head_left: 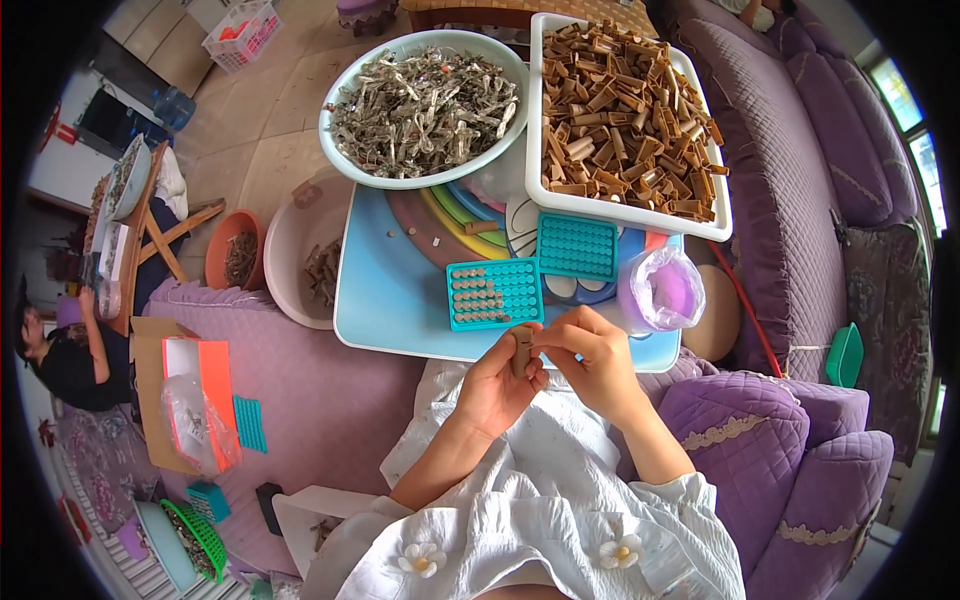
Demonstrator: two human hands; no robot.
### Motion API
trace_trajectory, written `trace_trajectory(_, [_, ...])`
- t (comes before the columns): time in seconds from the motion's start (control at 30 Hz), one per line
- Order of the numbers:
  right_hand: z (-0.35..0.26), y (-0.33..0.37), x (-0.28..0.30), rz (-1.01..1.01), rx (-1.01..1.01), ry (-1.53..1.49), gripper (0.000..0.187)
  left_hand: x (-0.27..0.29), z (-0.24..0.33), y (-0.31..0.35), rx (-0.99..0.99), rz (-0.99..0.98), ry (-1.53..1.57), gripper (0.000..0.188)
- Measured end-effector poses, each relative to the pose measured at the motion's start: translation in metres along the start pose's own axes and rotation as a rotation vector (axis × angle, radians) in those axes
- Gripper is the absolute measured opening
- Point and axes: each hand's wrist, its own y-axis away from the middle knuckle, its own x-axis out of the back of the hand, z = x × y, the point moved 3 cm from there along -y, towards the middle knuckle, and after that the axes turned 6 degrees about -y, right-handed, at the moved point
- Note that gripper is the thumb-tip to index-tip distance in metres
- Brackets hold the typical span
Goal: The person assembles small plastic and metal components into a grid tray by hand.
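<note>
In front of my lap, my left hand (488, 392) is closed round a brown plastic casing (521, 354), a short tube held upright. The fingers of my right hand (598, 362) are pinched together beside its upper end; whatever they hold is too small to make out. Just beyond both hands lies a teal tray (535, 312) of round holes, its left part filled with small round greyish-brown pieces (475, 292). Behind it to the right sits another teal tray (577, 248), in which I see no such pieces.
The low blue table (385, 315) carries a white bin (536, 150) of brown casings, a round basin (325, 125) of silvery wired parts and a lined purple tub (664, 290). A pink basin (290, 250) and an orange bucket (215, 262) stand left. Another person (85, 360) sits far left.
</note>
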Motion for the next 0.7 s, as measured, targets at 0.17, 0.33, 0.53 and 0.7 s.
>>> trace_trajectory(0.17, [0.005,0.005,-0.005,-0.015,0.036,0.053,0.018,0.0,0.0,-0.003,-0.03,0.039,-0.022,0.031])
trace_trajectory(0.33, [0.003,0.005,-0.004,-0.01,0.137,0.166,0.023,0.002,-0.004,-0.006,-0.01,0.037,-0.032,0.031])
trace_trajectory(0.53, [0.0,0.003,0.0,-0.068,0.344,0.31,0.031,0.006,-0.009,-0.008,-0.014,-0.041,-0.008,0.027])
trace_trajectory(0.7, [-0.001,0.002,0.001,-0.133,0.299,0.284,0.025,0.005,-0.013,-0.009,-0.01,-0.011,-0.084,0.03])
